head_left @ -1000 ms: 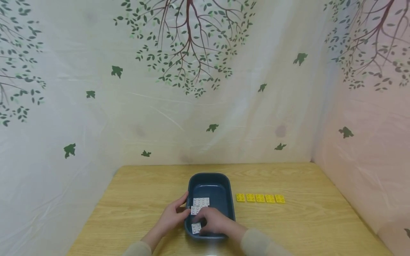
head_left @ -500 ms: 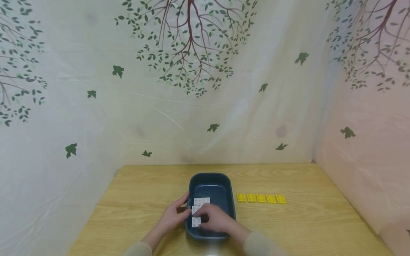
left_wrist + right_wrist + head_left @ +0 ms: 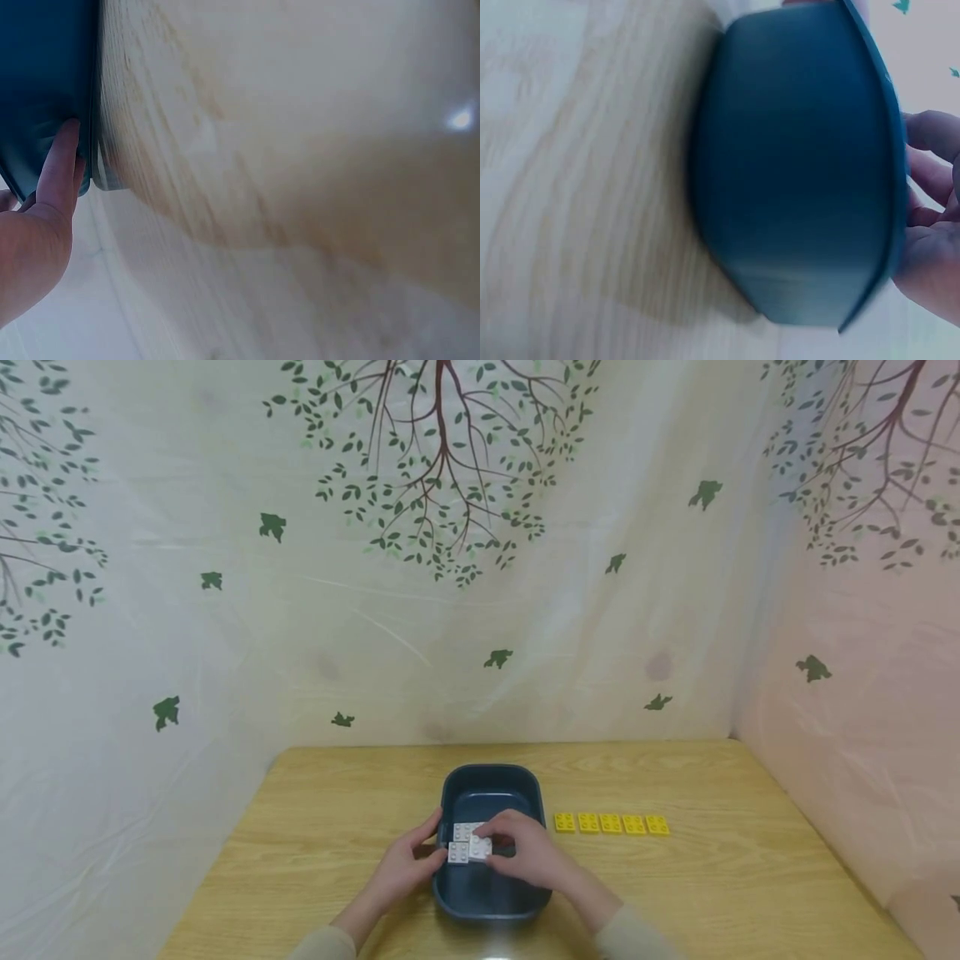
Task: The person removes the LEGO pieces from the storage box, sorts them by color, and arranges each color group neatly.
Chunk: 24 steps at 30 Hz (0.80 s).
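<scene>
In the head view, a deep dark blue tray (image 3: 491, 906) stands on the wooden table. My left hand (image 3: 405, 864) holds its left side, thumb at the rim and a finger stretched along the outer wall (image 3: 64, 75). My right hand (image 3: 528, 852) reaches over the right rim and pinches a white studded brick (image 3: 478, 849) between thumb and fingers. This brick is at the right of another white brick (image 3: 458, 852) inside the tray. Behind them lies more white brick (image 3: 462, 832), its right part covered by my right fingers. The right wrist view has the tray's outer wall (image 3: 795, 165) and part of my hand.
Several yellow studded bricks (image 3: 611, 823) form a row on the table to the right of the tray. Pale hangings (image 3: 420, 635) printed with trees and birds enclose the table (image 3: 345, 785) at the back and sides.
My right hand has carried a white brick from the tray's near left area away from me and to the right, beside the other bricks. The left hand keeps its place.
</scene>
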Available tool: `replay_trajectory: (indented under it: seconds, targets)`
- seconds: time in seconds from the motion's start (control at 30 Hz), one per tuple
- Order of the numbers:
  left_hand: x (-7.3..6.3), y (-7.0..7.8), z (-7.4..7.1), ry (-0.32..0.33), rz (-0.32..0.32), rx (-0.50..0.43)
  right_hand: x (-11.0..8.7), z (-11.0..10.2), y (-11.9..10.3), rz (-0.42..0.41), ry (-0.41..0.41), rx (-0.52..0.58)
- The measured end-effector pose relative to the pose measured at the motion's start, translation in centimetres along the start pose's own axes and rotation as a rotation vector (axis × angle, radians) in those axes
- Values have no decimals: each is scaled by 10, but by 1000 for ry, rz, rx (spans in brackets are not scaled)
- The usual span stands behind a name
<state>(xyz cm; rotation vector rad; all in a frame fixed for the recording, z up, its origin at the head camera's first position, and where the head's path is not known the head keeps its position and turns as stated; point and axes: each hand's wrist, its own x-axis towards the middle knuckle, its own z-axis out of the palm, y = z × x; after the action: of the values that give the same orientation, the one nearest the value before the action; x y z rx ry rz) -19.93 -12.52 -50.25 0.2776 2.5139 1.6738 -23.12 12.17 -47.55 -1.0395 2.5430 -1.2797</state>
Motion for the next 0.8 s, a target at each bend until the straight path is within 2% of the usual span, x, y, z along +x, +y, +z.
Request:
replay_trajectory:
  seconds: [0.17,0.3,0.53,0.8]
  targets:
    - [0,0,1,10,-7,5,-12,-20,4,33,36,9]
    - [0,-1,0,15,-3,13,-21,-36,11,57,85,-32]
    - [-1,1,3,30,17,20,-39,-56,27,117,161,6]
    - [-1,-1,5,48,28,50,-58,-70,50,51,200,-17]
